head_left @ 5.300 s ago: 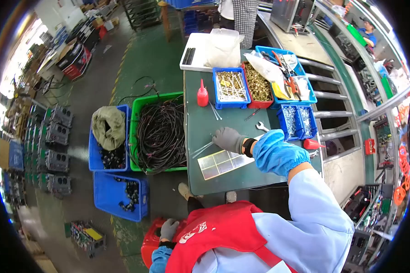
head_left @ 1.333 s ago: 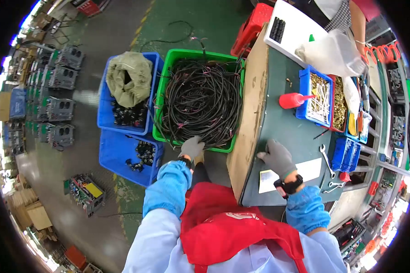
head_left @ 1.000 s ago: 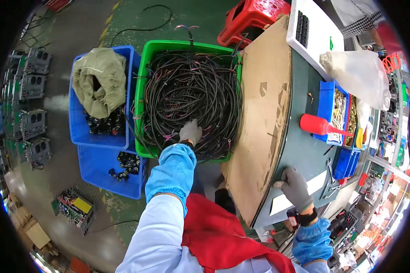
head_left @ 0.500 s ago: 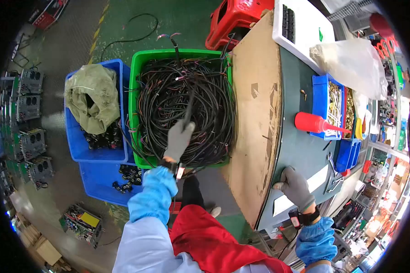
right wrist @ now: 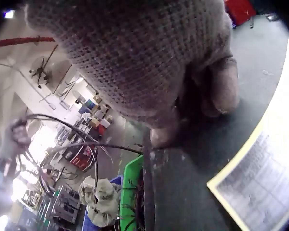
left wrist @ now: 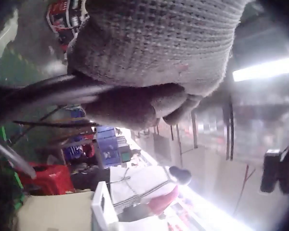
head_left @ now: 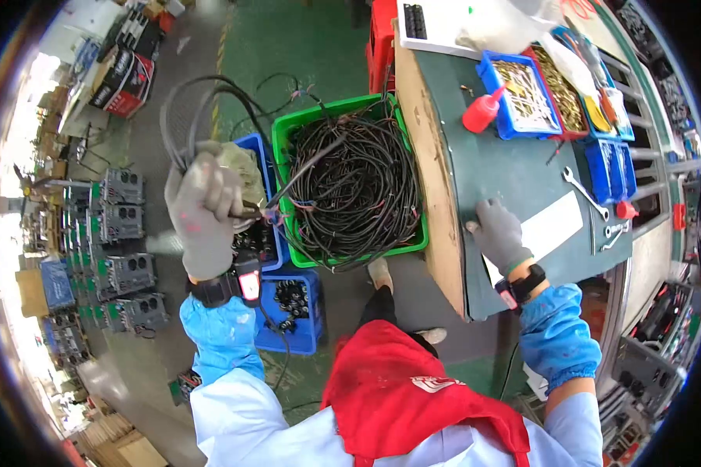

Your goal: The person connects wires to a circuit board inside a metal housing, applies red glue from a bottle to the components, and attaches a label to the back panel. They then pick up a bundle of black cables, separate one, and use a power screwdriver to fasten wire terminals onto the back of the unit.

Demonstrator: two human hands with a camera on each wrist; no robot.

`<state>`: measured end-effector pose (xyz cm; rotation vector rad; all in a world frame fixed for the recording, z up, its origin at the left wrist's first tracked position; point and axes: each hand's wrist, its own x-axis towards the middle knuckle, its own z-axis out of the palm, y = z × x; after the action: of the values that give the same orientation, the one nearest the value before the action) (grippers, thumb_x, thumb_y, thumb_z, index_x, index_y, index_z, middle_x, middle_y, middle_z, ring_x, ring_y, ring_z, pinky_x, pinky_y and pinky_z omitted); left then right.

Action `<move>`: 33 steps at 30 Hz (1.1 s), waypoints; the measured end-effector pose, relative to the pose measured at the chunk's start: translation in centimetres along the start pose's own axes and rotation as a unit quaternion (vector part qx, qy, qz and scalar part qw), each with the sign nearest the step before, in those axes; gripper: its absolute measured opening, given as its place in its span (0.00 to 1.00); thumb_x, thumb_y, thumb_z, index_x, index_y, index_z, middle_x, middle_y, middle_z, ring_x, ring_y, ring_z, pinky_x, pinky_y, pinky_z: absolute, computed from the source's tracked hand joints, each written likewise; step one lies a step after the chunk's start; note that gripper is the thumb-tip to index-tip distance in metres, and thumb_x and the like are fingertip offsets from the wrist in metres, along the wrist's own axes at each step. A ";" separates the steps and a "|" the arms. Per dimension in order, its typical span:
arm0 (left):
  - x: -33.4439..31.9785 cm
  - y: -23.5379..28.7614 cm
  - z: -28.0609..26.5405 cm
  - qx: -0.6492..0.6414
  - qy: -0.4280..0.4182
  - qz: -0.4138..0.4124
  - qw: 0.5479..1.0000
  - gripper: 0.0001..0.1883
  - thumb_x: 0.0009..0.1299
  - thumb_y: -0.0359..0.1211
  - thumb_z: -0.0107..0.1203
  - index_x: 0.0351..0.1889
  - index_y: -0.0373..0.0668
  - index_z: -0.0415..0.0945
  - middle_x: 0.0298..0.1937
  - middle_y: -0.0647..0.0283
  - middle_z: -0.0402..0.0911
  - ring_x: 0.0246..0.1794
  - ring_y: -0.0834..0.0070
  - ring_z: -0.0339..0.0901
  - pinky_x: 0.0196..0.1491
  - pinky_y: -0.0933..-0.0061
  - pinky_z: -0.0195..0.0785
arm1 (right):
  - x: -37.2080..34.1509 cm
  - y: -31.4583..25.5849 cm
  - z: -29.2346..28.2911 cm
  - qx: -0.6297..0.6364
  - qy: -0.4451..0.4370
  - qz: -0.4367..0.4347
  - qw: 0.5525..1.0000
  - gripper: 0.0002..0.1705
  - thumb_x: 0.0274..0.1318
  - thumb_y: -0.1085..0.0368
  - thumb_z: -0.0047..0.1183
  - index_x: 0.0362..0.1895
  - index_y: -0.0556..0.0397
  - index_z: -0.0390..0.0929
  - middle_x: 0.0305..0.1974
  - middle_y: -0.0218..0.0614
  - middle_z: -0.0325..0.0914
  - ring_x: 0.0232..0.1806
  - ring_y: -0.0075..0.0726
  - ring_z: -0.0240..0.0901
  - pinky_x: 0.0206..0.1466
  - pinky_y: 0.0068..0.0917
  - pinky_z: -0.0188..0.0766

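In the head view my gloved left hand, raised left of the green bin, grips a black cable. The cable arches above the hand in loops, and stripped coloured wire ends show beside the fingers. A tangled heap of similar cables fills the bin. The left wrist view has the held cable running out from under the curled fingers; the palm is hidden. My gloved right hand rests on the green-topped table near its left edge, beside a pale sheet, holding nothing.
A blue bin with black parts stands on the floor, below another carrying an olive cloth. On the table are a red squeeze bottle, a blue tray of white pieces and a wrench.
My left hand went from the table side into the green bin, took hold of a cable and lifted it up and left. The right hand stays on the table.
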<state>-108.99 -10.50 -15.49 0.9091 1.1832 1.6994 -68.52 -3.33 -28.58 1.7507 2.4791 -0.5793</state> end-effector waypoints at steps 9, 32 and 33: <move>-7.3 8.5 9.0 -0.269 -0.055 -0.024 0.961 0.14 0.79 0.41 0.48 0.41 0.39 0.74 0.18 0.77 0.51 0.20 0.85 0.51 0.33 0.75 0.54 | -18.9 -6.7 -0.4 0.465 -0.030 -0.119 0.877 0.23 0.62 0.48 0.56 0.47 0.55 0.79 0.42 0.49 0.79 0.46 0.54 0.78 0.49 0.41 0.73; -15.7 12.2 7.5 0.326 0.010 -0.123 0.937 0.16 0.72 0.37 0.47 0.49 0.36 0.76 0.22 0.69 0.73 0.13 0.85 0.65 0.16 0.81 0.55 | -8.1 -16.2 -9.5 0.659 -0.206 -0.095 0.717 0.15 0.69 0.55 0.51 0.41 0.56 0.74 0.28 0.31 0.76 0.28 0.25 0.75 0.36 0.26 0.76; -15.7 12.9 6.6 0.315 0.070 -0.052 0.945 0.16 0.72 0.38 0.47 0.48 0.37 0.77 0.22 0.69 0.72 0.12 0.86 0.63 0.16 0.81 0.53 | -6.8 -17.1 -10.0 0.658 -0.218 -0.110 0.713 0.15 0.68 0.56 0.51 0.42 0.57 0.74 0.27 0.30 0.75 0.27 0.27 0.75 0.35 0.26 0.76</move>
<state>-100.25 -25.20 -2.73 1.0831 1.8954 1.3250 -80.06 -11.11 -12.94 1.0541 1.8257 -2.8479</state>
